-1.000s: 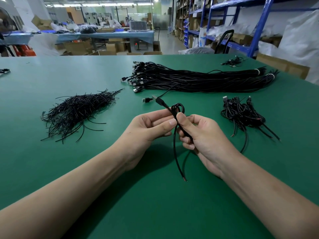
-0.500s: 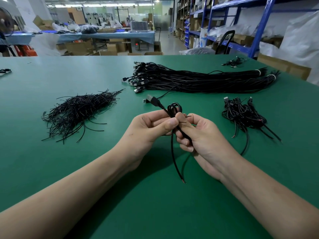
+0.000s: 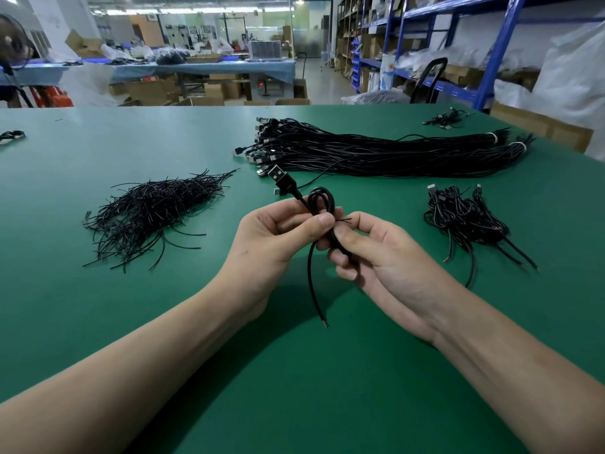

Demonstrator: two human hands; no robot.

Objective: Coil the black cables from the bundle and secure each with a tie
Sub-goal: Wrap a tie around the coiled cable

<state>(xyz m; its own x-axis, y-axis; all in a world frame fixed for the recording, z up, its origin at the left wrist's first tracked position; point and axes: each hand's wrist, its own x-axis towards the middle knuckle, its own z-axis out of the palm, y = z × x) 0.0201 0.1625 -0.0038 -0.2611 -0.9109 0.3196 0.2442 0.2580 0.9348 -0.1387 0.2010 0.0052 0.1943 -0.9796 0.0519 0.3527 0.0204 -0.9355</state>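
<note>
Swung slightly leftward since earlier is the plug (image 3: 281, 178). Above the counter (image 3: 294, 388), just nearside of the bundle (image 3: 376, 152), the left hand (image 3: 271, 244) and right hand (image 3: 386, 257) are curled round one coiled cable (image 3: 322, 199). Its tie (image 3: 345, 220) is judged half-twisted, so further twisting is called for.

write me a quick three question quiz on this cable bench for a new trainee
1. True or false: the bundle lies on the table beyond the left hand and right hand.
2. The pile of ties lies: A left of the hands, B right of the hands, C in a box.
3. Which end of the held cable points up, plug or bare end?
Key: 1 true; 2 A; 3 plug.
</note>
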